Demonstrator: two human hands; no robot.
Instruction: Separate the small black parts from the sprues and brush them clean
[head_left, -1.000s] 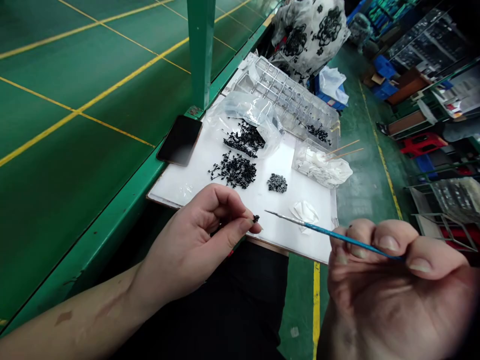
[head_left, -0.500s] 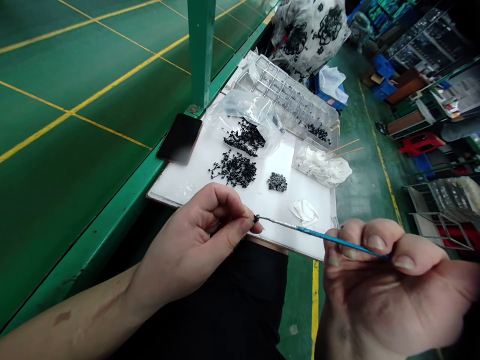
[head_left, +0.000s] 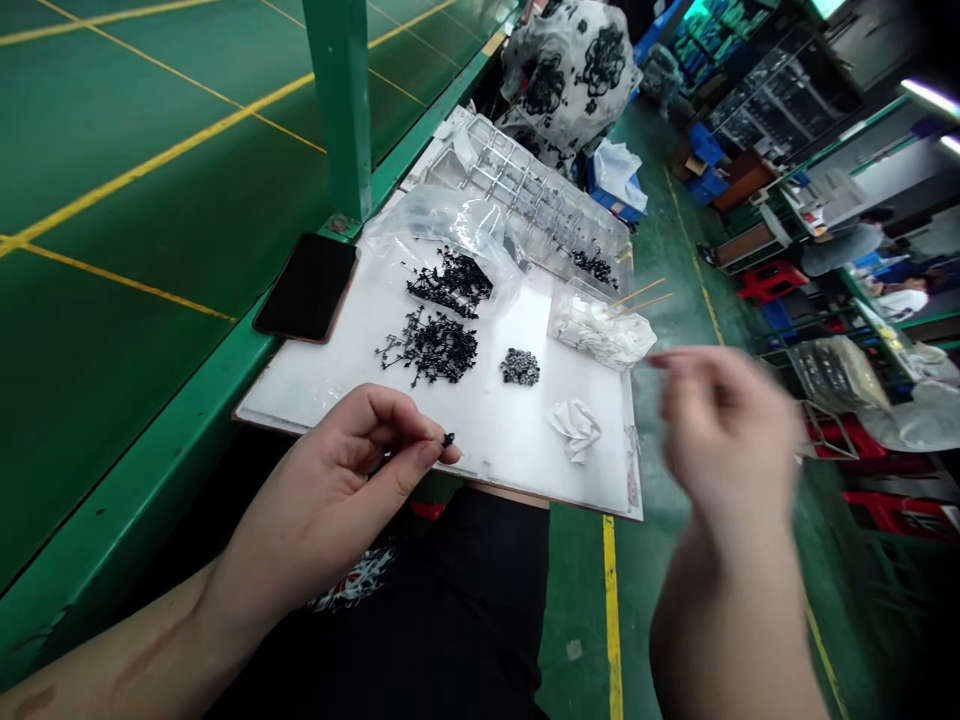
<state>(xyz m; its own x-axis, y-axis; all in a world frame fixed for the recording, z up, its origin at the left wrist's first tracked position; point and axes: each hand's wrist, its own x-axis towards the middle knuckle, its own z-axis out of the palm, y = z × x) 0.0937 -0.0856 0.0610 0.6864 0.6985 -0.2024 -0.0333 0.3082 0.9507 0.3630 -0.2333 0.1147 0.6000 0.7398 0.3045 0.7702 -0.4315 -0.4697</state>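
The left hand (head_left: 322, 505) pinched a small black part (head_left: 448, 440) at its fingertips, over the near edge of the worktop (head_left: 517, 435). The right hand (head_left: 731, 430) was blurred; its grip could not be determined.

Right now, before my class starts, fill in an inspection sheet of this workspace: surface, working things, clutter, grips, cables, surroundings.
Surface: white board, partly covered.
Working things: small black part; heap of black pieces; cluster of grey pieces apart from it; clear bag with more black pieces.
Clutter: crumpled white sheet; dark-screened device.
Grips: left grip pinches the small black part; right grip is blurred, its hold unclear.
Cables: nothing seen.
Surroundings: green post, red stool, yellow-lined green floor.
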